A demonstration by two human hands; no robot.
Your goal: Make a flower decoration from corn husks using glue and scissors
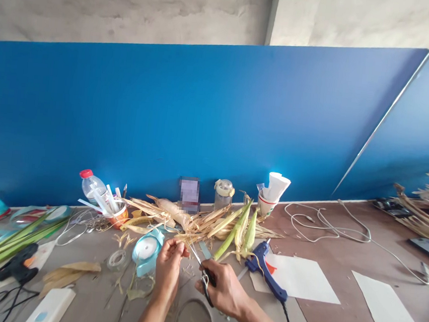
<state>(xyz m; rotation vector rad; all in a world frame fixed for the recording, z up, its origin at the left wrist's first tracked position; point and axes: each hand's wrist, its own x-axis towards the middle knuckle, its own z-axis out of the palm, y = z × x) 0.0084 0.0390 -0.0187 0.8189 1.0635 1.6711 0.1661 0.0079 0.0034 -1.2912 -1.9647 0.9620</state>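
My right hand point(225, 288) is wrapped around the dark handles of a pair of scissors point(198, 257), whose metal blades point up and left. Close to the blade tips, my left hand point(170, 263) is closed in a pinch; what lies between its fingertips is too small to make out. Beyond both hands spreads a pile of dry corn husks point(212, 224), with greener husks point(236, 231) at its right end. A roll of light-blue ribbon point(148, 250) lies left of my left hand. To the right of my right hand rests a blue glue gun point(270, 275).
White paper sheets point(302, 278) lie on the right. At the back stand a paper cup point(267, 205), a lidded jar point(223, 196) and a red-capped bottle point(93, 184). A white cable point(329, 228) curls nearby. Leftward are a black glue gun point(18, 262) and a white box point(51, 307).
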